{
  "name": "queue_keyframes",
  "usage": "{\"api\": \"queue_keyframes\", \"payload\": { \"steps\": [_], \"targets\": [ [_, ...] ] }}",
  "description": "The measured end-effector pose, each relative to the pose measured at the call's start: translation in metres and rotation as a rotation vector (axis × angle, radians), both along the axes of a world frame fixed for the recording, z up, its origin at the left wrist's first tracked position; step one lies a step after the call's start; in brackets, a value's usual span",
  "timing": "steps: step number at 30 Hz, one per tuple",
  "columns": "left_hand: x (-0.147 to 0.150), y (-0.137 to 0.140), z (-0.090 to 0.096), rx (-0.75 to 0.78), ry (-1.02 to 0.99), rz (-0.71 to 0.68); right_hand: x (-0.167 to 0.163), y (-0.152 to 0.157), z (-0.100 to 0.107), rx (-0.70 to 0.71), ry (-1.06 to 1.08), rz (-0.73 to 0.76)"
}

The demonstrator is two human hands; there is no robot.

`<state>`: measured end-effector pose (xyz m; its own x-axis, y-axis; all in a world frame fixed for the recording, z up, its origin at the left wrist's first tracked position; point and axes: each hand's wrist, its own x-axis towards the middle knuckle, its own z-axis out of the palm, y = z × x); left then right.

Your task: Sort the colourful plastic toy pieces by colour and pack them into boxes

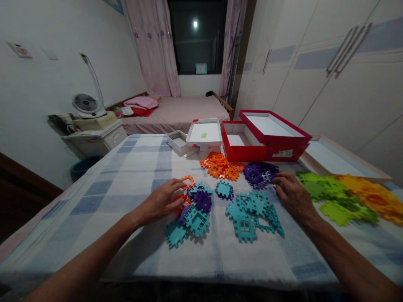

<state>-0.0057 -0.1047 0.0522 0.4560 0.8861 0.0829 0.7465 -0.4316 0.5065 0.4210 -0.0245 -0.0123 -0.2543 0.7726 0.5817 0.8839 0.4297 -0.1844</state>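
My left hand [162,199] has its thumb and fingers apart beside a mixed heap of interlocking plastic tiles. Its fingertips touch an orange window-frame tile [188,181] at the heap's far edge. The heap also has purple tiles [203,202] and turquoise tiles [197,220]. On the right, my right hand [292,193] pinches at the near edge of a purple tile pile [257,174], its fingertips on a purple tile partly hidden by them. Between the hands lie a turquoise square tile [224,189], with purple showing under it, and a turquoise pile [246,209].
An orange tile pile [217,164] lies farther back. Green tiles [335,197] and yellow-orange tiles [374,195] are at the right. Behind stand a small white box [179,141], a white lid [204,133], red boxes [244,152] and a pale tray [343,157], on a checked cloth [103,201].
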Motion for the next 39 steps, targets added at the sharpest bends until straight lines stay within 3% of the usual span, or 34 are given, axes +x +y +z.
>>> {"api": "queue_keyframes", "payload": {
  "steps": [4,8,15,19,22,25,29,35,39],
  "targets": [
    [-0.016,-0.008,-0.005,-0.055,0.116,-0.053,0.0,0.0,-0.001,-0.006,-0.016,-0.005],
    [-0.013,-0.006,-0.006,-0.074,0.148,-0.064,0.001,0.001,-0.002,-0.005,-0.024,-0.016],
    [-0.011,-0.005,0.015,-0.064,0.313,-0.049,0.002,0.001,-0.002,-0.009,-0.033,-0.022],
    [-0.03,0.008,0.027,0.015,0.34,0.07,0.002,0.001,-0.003,-0.019,-0.041,-0.012],
    [-0.031,0.028,0.023,0.069,0.253,0.118,0.001,0.001,-0.003,-0.024,-0.043,-0.005],
    [-0.021,0.048,0.011,0.079,0.191,0.018,0.001,0.0,-0.002,-0.024,-0.03,-0.002],
    [-0.007,0.062,0.0,-0.045,0.208,-0.095,0.001,-0.001,0.0,-0.027,-0.006,-0.004],
    [-0.003,0.067,0.002,-0.001,0.252,-0.155,-0.004,-0.006,0.006,-0.039,0.015,-0.02],
    [-0.005,0.067,0.008,-0.021,0.226,-0.12,-0.005,-0.008,0.008,-0.029,0.04,-0.037]
  ]
}}
